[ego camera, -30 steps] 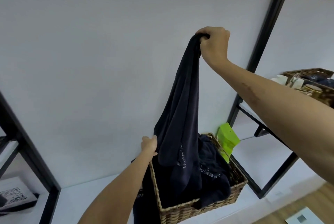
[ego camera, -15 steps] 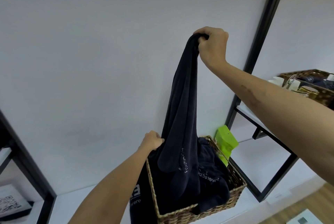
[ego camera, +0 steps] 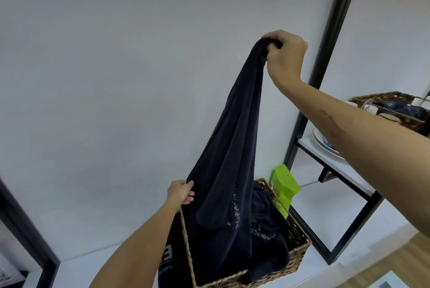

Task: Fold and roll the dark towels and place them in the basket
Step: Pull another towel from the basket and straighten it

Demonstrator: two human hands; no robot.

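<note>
Fingers of the right hand are curled tight round the top of a dark towel, held high above the basket. Its lower edge is pinched by the left hand just beside the basket's rim. The basket is carried by a white shelf against a pale wall.

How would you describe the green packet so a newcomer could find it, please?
Start at the woven basket of dark towels on the white shelf. The green packet stands just behind its right rim, the only bright thing there.
</note>
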